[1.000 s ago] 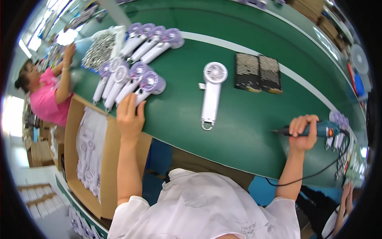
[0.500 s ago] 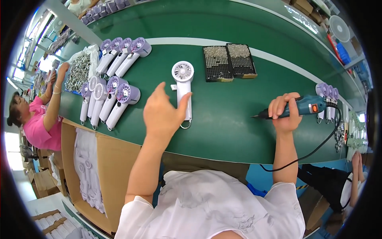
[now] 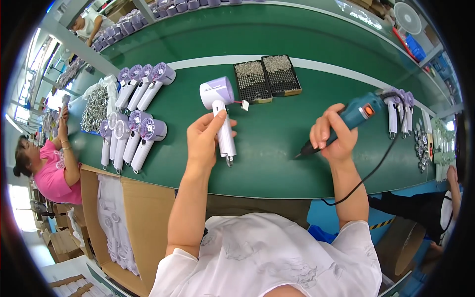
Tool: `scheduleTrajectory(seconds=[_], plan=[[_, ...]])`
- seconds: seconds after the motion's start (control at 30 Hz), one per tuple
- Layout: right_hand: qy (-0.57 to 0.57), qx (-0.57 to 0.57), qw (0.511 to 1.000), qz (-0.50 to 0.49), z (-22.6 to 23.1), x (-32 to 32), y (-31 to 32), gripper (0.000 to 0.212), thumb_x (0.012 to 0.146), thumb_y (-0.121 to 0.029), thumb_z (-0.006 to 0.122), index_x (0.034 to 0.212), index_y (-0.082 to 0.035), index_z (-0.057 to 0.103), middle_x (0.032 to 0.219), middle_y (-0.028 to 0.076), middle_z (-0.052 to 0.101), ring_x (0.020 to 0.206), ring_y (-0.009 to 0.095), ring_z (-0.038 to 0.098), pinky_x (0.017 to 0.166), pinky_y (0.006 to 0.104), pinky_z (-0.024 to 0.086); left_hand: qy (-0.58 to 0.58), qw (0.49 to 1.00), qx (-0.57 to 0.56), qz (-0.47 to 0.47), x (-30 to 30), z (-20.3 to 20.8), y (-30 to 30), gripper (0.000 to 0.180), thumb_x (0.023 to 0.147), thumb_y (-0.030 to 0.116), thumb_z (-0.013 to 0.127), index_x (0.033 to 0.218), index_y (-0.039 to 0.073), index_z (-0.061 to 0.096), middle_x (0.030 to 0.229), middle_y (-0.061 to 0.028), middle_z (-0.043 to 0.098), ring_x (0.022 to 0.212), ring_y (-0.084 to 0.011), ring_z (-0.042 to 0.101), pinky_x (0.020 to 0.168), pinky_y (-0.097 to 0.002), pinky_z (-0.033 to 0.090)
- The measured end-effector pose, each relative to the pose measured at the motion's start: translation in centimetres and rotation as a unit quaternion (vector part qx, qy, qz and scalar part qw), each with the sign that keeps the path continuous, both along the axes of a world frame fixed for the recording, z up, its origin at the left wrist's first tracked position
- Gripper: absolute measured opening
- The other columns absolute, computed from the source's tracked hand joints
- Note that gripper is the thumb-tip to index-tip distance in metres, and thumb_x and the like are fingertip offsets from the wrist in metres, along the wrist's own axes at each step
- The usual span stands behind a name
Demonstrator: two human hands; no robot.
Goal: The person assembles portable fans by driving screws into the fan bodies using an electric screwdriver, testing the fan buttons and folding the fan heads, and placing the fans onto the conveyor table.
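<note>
My left hand (image 3: pixel 204 137) is closed round the white handle of a handheld fan (image 3: pixel 216 93), thumb on top. The fan's lilac-and-white head is turned sideways, and a thin red wire with a small white connector (image 3: pixel 245 105) sticks out to its right. A small metal ring hangs at the handle's lower end. My right hand (image 3: pixel 336 132) grips a teal electric screwdriver (image 3: pixel 360 113), its dark tip pointing down and left above the green table (image 3: pixel 277 171). Beyond the fan lie two black trays (image 3: pixel 253 97) of small metal screws.
Two rows of similar fans (image 3: pixel 148 129) lie at the left beside a tray of metal clips (image 3: pixel 95 106). More fans (image 3: pixel 399 111) rest far right. A cardboard box (image 3: pixel 148 205) stands by the near edge. The tool's black cord (image 3: pixel 368 180) hangs beside my right forearm. A co-worker in pink (image 3: pixel 59 171) is at left.
My left hand has taken hold of the fan, which was lying face up, and turned its head sideways. The screwdriver has moved left and tilted further downward.
</note>
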State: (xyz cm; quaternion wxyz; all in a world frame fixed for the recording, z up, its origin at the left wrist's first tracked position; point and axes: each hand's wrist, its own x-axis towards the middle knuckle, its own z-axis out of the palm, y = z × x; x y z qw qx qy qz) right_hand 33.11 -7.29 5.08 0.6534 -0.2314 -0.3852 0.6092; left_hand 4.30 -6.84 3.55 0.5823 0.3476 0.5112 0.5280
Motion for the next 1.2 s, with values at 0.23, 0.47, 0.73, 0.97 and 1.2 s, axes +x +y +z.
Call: scheduleTrajectory(seconds=[0.23,0.47,0.73,0.97,1.2], plan=[[-0.166,-0.177,0.966,0.093,1.5,-4.1,-1.7,0.027,0.087,-0.011,0.075,0.105,0.008,0.066,0.082,0.015,0.071,0.044,0.016,0.058,0.042,0.0313,0.047,-0.18,0.979,0.075,-0.054,4.9,2.1,-1.6,0.041,0.102,0.028,0.06,0.125,-0.007,0.057,0.12,-0.0207,0.067,0.106,-0.0276,0.067,0.089,-0.0402,0.056],[-0.17,-0.186,0.949,0.19,1.1,-4.5,-2.5,0.038,0.085,-0.017,0.081,0.107,0.01,0.066,0.082,0.013,0.071,0.043,0.012,0.058,0.04,0.025,0.044,-0.208,0.974,0.083,-0.036,7.3,1.7,-1.9,0.039,0.099,0.015,0.065,0.129,-0.007,0.053,0.121,-0.018,0.068,0.108,-0.0222,0.066,0.087,-0.0349,0.056],[-0.328,-0.188,0.911,0.167,2.0,-3.3,-2.1,0.039,0.078,-0.014,0.082,0.103,0.011,0.066,0.082,0.019,0.073,0.042,0.012,0.058,0.04,0.0241,0.045,-0.127,0.981,0.029,-0.145,4.6,0.6,-1.7,0.046,0.1,0.034,0.064,0.114,-0.01,0.064,0.108,-0.0195,0.072,0.09,-0.0232,0.071,0.075,-0.033,0.058],[-0.505,-0.174,0.83,0.161,3.5,-4.3,-1.9,0.042,0.075,-0.028,0.085,0.093,0.006,0.068,0.067,0.007,0.066,0.045,0.011,0.055,0.042,0.0269,0.044,0.271,0.925,0.261,-0.063,-3.0,0.1,1.7,0.073,0.078,0.022,0.087,0.14,0.003,0.053,0.127,-0.0161,0.066,0.116,-0.0227,0.063,0.092,-0.0364,0.053],[-0.6,-0.165,0.772,0.132,3.3,-6.3,-2.9,0.044,0.073,-0.035,0.086,0.081,0.005,0.069,0.061,0.01,0.067,0.051,0.014,0.064,0.05,0.0299,0.051,0.284,0.906,0.25,-0.191,-2.1,-1.7,4.4,0.078,0.071,0.026,0.091,0.139,0.005,0.057,0.121,-0.0153,0.069,0.11,-0.0252,0.066,0.098,-0.0381,0.051]])
